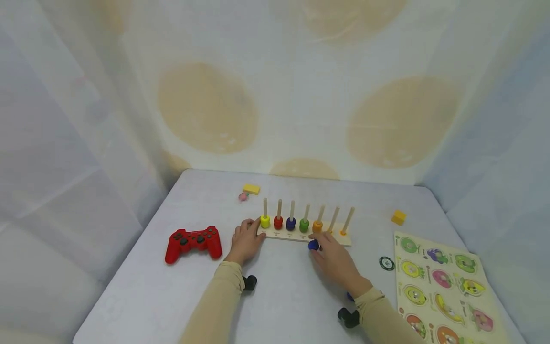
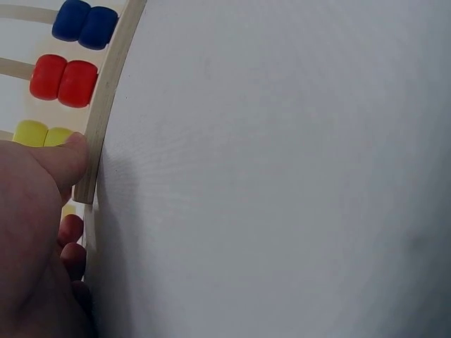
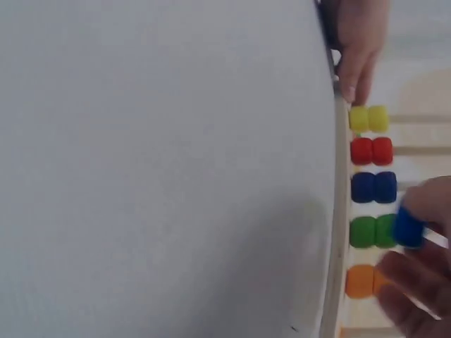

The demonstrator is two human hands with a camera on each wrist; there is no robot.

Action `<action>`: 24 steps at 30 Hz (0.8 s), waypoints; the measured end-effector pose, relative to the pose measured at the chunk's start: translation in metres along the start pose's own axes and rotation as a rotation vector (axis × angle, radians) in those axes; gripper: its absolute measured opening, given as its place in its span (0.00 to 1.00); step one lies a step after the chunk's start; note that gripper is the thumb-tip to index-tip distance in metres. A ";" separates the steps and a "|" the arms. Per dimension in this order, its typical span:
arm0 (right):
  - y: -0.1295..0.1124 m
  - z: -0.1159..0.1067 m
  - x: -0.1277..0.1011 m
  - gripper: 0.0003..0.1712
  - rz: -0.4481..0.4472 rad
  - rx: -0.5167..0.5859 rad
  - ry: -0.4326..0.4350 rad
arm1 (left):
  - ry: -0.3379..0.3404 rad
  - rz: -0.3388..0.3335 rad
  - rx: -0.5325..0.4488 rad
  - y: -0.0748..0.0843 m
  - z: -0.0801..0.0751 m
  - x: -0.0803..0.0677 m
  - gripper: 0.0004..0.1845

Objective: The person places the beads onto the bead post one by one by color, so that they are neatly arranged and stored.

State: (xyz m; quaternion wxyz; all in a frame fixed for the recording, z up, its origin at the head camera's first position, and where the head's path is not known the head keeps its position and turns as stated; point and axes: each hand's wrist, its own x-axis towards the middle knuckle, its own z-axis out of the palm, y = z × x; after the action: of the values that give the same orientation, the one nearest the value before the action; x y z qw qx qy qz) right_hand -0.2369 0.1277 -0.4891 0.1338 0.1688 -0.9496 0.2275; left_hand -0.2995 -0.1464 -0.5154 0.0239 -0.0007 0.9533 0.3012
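Note:
A wooden bead-stacking board [image 1: 294, 236] stands on the table with several upright pegs. Yellow [image 2: 31, 133], red [image 2: 77, 84], blue [image 2: 97, 28], green [image 3: 363, 232] and orange beads [image 3: 359, 282] sit low on the pegs, in pairs where clearly seen; the two rightmost pegs bear no such pairs. My left hand [image 1: 246, 242] holds the board's left end, its thumb by the yellow beads and other fingers around the end. Between thumb and fingers, my right hand [image 1: 337, 262] pinches a loose blue bead [image 3: 409, 229] in front of the board.
Left of the board lies a red game controller [image 1: 193, 242]. Yellow blocks [image 1: 251, 189] and a small pink piece [image 1: 243, 196] are behind it. To the right are an orange-yellow block [image 1: 398, 217], a round black-and-white chip [image 1: 386, 263] and a fruit puzzle board [image 1: 442, 291]. Something blue [image 1: 350, 296] shows beside my right wrist.

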 end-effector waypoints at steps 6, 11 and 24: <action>0.013 -0.034 0.017 0.21 0.025 0.091 0.395 | -0.008 -0.006 0.004 0.002 -0.002 -0.001 0.33; 0.021 -0.057 0.038 0.20 0.098 0.075 0.407 | -0.009 -0.002 -0.011 0.001 -0.002 -0.003 0.33; 0.018 -0.060 0.047 0.22 0.142 0.036 0.286 | -0.004 0.004 0.000 0.004 -0.005 -0.004 0.33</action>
State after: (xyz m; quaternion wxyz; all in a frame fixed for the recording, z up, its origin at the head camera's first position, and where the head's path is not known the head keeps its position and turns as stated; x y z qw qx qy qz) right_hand -0.2761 0.1596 -0.4284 0.2482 0.0696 -0.9262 0.2753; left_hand -0.2954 -0.1459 -0.5089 0.0254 0.0019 0.9533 0.3011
